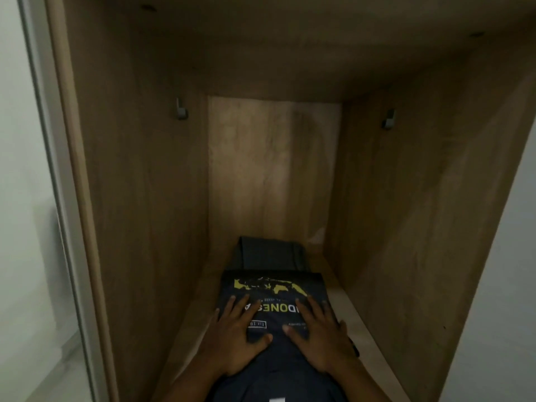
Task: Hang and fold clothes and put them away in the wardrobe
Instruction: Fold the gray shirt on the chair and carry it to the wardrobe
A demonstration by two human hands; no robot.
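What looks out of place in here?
The clothes look tidy: the shirt lies flat under the left hand and right hand, the grey garment square behind it. A pale patch low on the back panel might be damage.

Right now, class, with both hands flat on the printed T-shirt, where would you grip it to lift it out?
Probably by the side edges of the printed T-shirt, fingers slid under from left and right. It lies flat on the wardrobe floor with bare wood either side; the grey garment crowds its far edge.
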